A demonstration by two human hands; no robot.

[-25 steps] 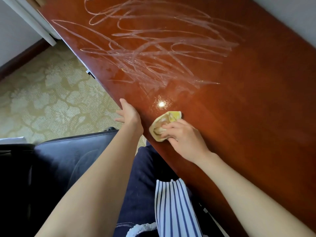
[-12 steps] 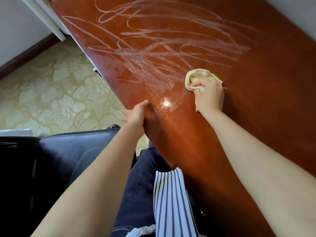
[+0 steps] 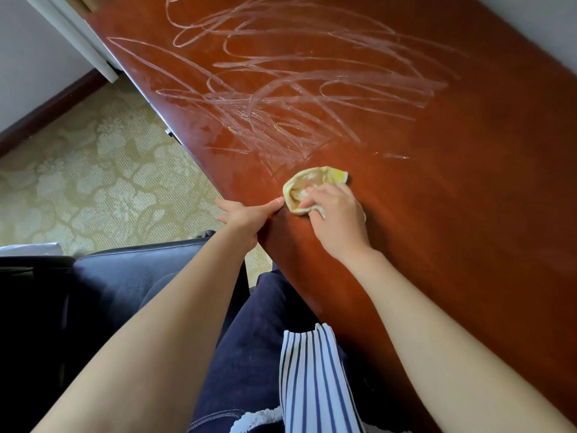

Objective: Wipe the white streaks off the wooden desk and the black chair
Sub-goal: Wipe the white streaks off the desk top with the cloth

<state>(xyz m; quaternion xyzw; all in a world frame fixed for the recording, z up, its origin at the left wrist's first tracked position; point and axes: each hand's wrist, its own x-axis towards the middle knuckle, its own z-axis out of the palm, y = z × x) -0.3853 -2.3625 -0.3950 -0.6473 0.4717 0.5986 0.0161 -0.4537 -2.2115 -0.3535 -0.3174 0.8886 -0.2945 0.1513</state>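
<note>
Glossy red-brown wooden counter (image 3: 468,214), its far half scrawled with looping white streaks (image 3: 296,89).
Just below the streaks a crumpled yellow cloth (image 3: 307,182) is pinned to the wood by the right grip (image 3: 338,217), fingers curled over it. Beside it the left grip (image 3: 246,215) rests on the rim, thumb flat on top, fingers loose past the edge. At lower left a smooth black chair (image 3: 125,276) stands on patterned carpet (image 3: 93,182).

Left of frame: beige carpet (image 3: 93,189) with pale floral pattern, bounded upper left by a dark skirting board (image 3: 46,110) below a white wall (image 3: 28,57). Lower centre: blue-and-white striped fabric (image 3: 312,376), possibly an apron, over dark blue trousers (image 3: 249,354).
</note>
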